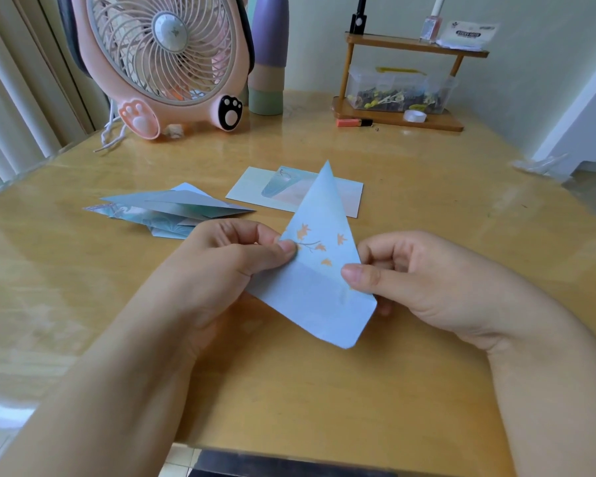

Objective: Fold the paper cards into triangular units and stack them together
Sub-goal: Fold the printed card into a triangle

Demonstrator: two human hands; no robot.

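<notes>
1. Fan [162, 60], pink with paw-shaped feet, upper left of the frame, standing on the wooden worktop [427, 208].
2. Folded units [172, 210], a loose overlapping pile of pale blue triangular pieces, left of centre, lying flat.
3. Left hand [227, 263], centre; its grip is closed, thumb and curled fingers pinching the left edge of the blue card.
4. Blue card [319, 270], centre, partly folded to a point aimed at the top of the frame, orange leaf print showing, held between both hands above the worktop.
5. Flat card [255, 189], unfolded, just behind the blue card's point.
6. Right hand [410, 280], right of centre; grip closed, thumb pressing the card's right edge.
7. Wooden shelf [403, 46], upper right, over a clear plastic box [398, 89].
</notes>
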